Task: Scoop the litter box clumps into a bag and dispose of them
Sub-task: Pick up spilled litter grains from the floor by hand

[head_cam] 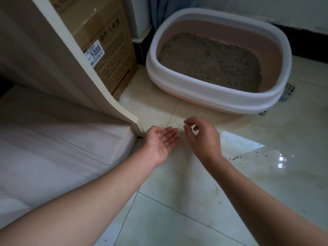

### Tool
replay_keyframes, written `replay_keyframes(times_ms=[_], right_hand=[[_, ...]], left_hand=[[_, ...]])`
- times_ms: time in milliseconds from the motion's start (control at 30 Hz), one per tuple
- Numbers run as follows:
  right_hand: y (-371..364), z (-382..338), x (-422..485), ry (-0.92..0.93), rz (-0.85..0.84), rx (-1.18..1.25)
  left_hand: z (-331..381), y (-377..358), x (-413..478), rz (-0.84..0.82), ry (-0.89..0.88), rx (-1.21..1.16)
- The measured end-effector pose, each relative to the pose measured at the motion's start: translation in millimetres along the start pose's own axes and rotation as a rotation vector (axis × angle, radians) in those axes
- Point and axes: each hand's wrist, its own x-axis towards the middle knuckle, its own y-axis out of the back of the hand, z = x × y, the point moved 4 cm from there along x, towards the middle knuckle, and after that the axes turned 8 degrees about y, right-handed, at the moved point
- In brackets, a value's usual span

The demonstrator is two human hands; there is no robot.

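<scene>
From the head camera, the litter box (177, 80), pink inside with a pale grey rim, sat on the tiled floor (177, 219) near the wall, filled with grey-brown litter (209, 61). A cardboard box (106, 41) stood just left of it, behind a leaning cream board (71, 50). Both hands were low over the floor in front of the litter box, near each other but apart. The left hand (162, 141) lay open, palm up, holding nothing. The right hand (202, 137) was loosely curled, fingers bent, nothing visibly gripped. Dark litter grains (235, 158) were scattered over the tiles to the right.
</scene>
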Motion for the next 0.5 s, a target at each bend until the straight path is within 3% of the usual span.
replay_keyframes(times_ms=[200, 500], right_hand=[[-37, -4, 42, 0.028, -0.225, -0.258], [-41, 5, 39, -0.014, -0.205, -0.320]], left_hand=[[-4, 12, -3, 0.054, -0.052, 0.034], [5, 24, -7, -0.026, 0.009, -0.040]])
